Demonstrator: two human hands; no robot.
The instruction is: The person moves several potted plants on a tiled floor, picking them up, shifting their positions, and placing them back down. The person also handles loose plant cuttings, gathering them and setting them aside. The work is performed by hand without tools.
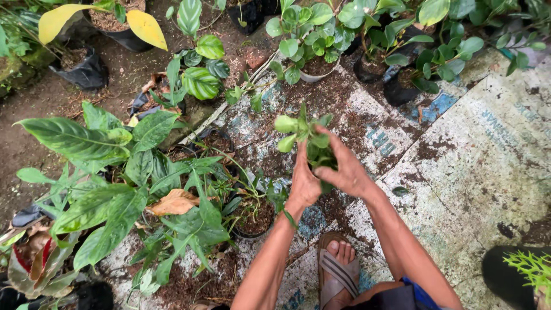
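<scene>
Bare forearms, soil-smudged hands; 1 grey-strapped sandal on the foot; dark shorts with blue trim.

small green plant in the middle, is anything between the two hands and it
Nothing visible: the left hand and right hand are already closed around the base of the small green plant, touching it from both sides.

Two hands, left and right, close around one small plant. One sandalled foot shows below. Two yellow leaves lie at top left, and one dry brown leaf among the green. At least three black pots and one white pot are countable; others are hidden by foliage.
</scene>
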